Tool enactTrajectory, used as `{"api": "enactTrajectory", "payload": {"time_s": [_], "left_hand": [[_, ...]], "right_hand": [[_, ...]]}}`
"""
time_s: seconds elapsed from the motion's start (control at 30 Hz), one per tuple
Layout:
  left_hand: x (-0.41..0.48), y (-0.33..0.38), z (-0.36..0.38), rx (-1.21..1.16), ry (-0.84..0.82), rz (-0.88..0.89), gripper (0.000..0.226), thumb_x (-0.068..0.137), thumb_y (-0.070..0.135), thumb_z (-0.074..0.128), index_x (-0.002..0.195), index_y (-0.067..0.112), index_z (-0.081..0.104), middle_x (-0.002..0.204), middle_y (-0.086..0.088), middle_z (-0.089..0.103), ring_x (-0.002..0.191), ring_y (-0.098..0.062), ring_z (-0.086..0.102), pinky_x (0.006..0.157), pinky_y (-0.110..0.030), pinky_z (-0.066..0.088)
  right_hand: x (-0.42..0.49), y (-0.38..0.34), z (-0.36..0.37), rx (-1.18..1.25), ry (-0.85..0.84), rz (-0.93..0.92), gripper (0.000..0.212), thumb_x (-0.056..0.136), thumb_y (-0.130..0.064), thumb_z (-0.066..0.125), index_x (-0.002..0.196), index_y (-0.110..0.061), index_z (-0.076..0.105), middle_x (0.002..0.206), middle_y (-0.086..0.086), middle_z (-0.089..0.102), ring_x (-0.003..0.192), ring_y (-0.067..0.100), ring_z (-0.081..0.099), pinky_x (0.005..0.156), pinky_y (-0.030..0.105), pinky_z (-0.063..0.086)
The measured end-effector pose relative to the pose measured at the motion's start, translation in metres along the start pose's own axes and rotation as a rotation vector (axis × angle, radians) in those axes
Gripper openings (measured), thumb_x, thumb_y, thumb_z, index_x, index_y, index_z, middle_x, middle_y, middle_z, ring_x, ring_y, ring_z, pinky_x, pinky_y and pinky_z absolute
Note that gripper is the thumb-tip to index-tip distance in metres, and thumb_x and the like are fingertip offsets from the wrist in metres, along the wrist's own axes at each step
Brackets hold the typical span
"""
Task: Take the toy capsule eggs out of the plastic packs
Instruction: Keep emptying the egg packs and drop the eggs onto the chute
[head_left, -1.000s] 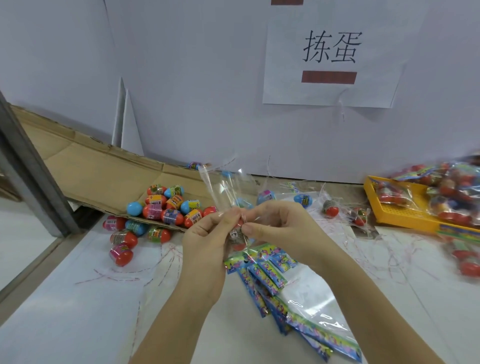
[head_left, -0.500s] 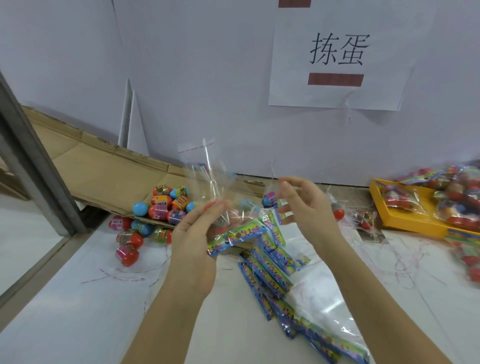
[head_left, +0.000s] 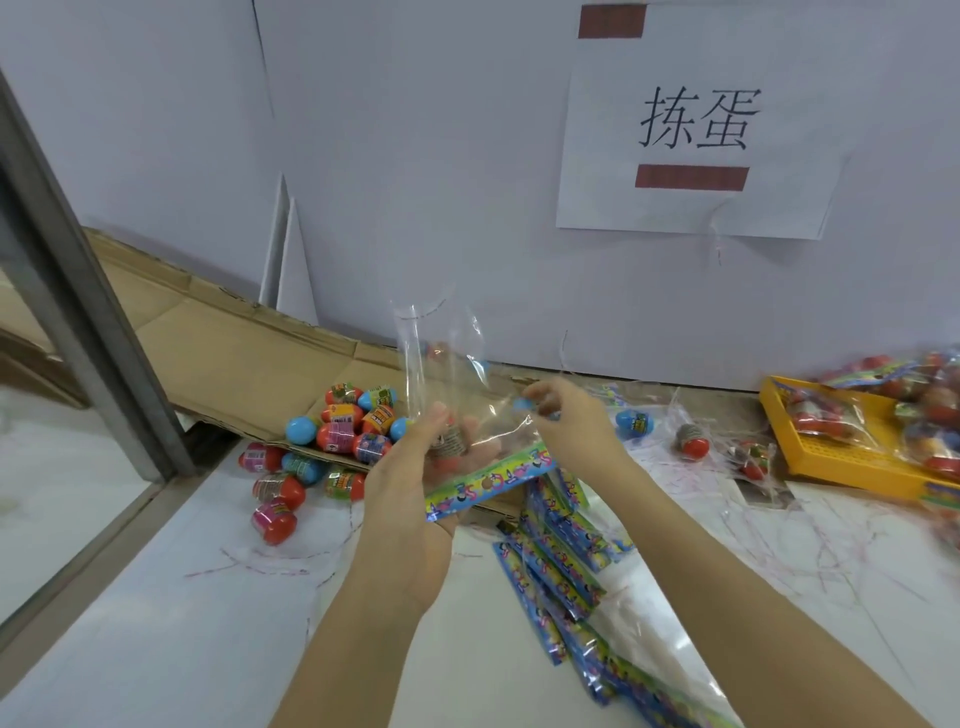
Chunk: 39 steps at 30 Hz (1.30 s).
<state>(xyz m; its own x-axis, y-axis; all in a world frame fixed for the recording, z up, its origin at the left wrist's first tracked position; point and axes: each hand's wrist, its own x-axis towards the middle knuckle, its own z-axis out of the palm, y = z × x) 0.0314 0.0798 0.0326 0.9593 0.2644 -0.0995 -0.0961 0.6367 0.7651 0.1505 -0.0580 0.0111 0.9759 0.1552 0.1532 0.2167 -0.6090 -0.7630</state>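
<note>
One clear plastic pack (head_left: 457, 364) is held up over the white counter (head_left: 182, 597) by the left hand (head_left: 410, 499), whose thumb and fingers are clenched round its lower part. The film is thin, glossy and creased, and its upper end stands open and crumpled. A printed header strip (head_left: 488, 480) in blue, green and pink is fixed along the lower edge; its print is too blurred to be read. One egg (head_left: 449, 441) is seen through the film against the left fingers, banded in a greyish striped wrap with red beneath. The right hand (head_left: 571, 431) is placed at the pack's right edge with its fingers curled; a speck of blue shows among them, and whether anything is gripped there cannot be told. Many loose eggs (head_left: 337, 431), smooth ovals in red and blue halves with bright shrink labels, are heaped to the left, partly on flattened brown cardboard (head_left: 234, 353). Flat empty packs (head_left: 561, 561) with the same strips are spread beneath the forearms. A blue egg (head_left: 634, 422) and a red egg (head_left: 693, 441) lie further right among thin red threads (head_left: 779, 545). A yellow perforated tray (head_left: 841, 457) at the far right is piled with filled packs (head_left: 930, 405). A paper sign (head_left: 696, 119) reading 拣蛋, with a dark red bar beneath, is stuck on the white wall.
</note>
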Motion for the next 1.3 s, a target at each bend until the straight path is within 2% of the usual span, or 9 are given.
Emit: {"api": "enactTrajectory", "payload": {"time_s": [0.07,0.2,0.37,0.53,0.67,0.8,0.93,1.13,1.3], "left_hand": [[0.002,-0.001,-0.001,0.028,0.008,-0.009,0.014,0.066,0.033,0.071,0.067,0.019,0.075,0.081,-0.005,0.073,0.079,-0.023,0.074,0.061,-0.033,0.059],[0.001,-0.008,-0.003,0.154,0.058,0.033,0.011,0.078,0.024,0.07,0.076,0.017,0.077,0.088,-0.008,0.074,0.091,-0.029,0.07,0.07,-0.036,0.058],[-0.008,-0.009,0.005,0.242,-0.008,0.067,0.033,0.047,0.037,0.079,0.076,0.022,0.08,0.085,-0.004,0.076,0.08,-0.017,0.071,0.073,-0.03,0.056],[-0.015,-0.011,0.008,0.274,-0.198,0.119,0.041,0.054,0.036,0.079,0.093,0.027,0.079,0.088,-0.008,0.077,0.078,-0.018,0.074,0.067,-0.019,0.056],[-0.017,-0.014,0.009,0.353,-0.215,0.155,0.047,0.057,0.04,0.079,0.101,0.023,0.077,0.09,-0.014,0.075,0.085,-0.026,0.073,0.072,-0.02,0.055],[-0.018,-0.014,0.009,0.356,-0.249,0.201,0.046,0.059,0.035,0.079,0.103,0.019,0.077,0.094,-0.018,0.074,0.087,-0.033,0.071,0.076,-0.026,0.058],[-0.019,-0.014,0.01,0.337,-0.289,0.214,0.052,0.063,0.031,0.078,0.112,0.015,0.072,0.102,-0.011,0.075,0.095,-0.034,0.072,0.08,-0.031,0.058],[-0.02,-0.014,0.01,0.326,-0.327,0.235,0.056,0.066,0.024,0.075,0.12,0.014,0.066,0.105,-0.001,0.075,0.1,-0.017,0.071,0.078,-0.019,0.055],[-0.02,-0.014,0.009,0.323,-0.318,0.27,0.056,0.064,0.032,0.076,0.117,0.021,0.067,0.105,0.002,0.075,0.1,-0.016,0.071,0.08,-0.019,0.055]], "right_hand": [[-0.005,-0.002,-0.01,0.259,0.146,-0.001,0.014,0.09,-0.03,0.065,0.101,-0.029,0.056,0.098,0.001,0.065,0.079,0.013,0.061,0.061,0.016,0.044],[-0.034,-0.025,-0.04,0.725,0.229,-0.154,0.019,0.095,-0.026,0.055,0.109,-0.038,0.058,0.084,-0.005,0.068,0.061,0.011,0.062,0.055,0.018,0.049],[-0.065,-0.065,-0.073,0.846,0.207,-0.414,0.021,0.089,-0.022,0.049,0.107,-0.015,0.057,0.081,-0.008,0.072,0.064,0.013,0.068,0.066,0.024,0.055],[-0.086,-0.084,-0.087,0.697,0.256,-0.631,0.009,0.093,-0.017,0.051,0.101,-0.018,0.05,0.081,-0.021,0.07,0.073,-0.004,0.064,0.068,0.007,0.044],[-0.097,-0.092,-0.095,0.609,0.264,-0.764,0.024,0.092,-0.044,0.052,0.104,-0.024,0.049,0.089,-0.022,0.065,0.084,-0.006,0.058,0.077,0.014,0.043],[-0.096,-0.082,-0.098,0.176,0.281,-0.605,0.016,0.095,-0.05,0.042,0.099,-0.034,0.043,0.075,-0.022,0.066,0.067,-0.003,0.055,0.081,0.034,0.036],[-0.095,-0.074,-0.1,-0.198,0.404,-0.551,0.021,0.099,-0.051,0.033,0.102,-0.031,0.037,0.074,-0.019,0.063,0.079,-0.024,0.044,0.077,0.026,0.023],[-0.099,-0.083,-0.096,-0.109,0.246,-0.483,0.022,0.096,-0.049,0.031,0.104,-0.029,0.038,0.067,-0.015,0.064,0.057,-0.009,0.051,0.073,0.029,0.027],[-0.099,-0.084,-0.099,-0.168,0.269,-0.415,0.023,0.092,-0.05,0.038,0.103,-0.031,0.041,0.068,-0.014,0.065,0.052,-0.003,0.049,0.07,0.032,0.032]]}}
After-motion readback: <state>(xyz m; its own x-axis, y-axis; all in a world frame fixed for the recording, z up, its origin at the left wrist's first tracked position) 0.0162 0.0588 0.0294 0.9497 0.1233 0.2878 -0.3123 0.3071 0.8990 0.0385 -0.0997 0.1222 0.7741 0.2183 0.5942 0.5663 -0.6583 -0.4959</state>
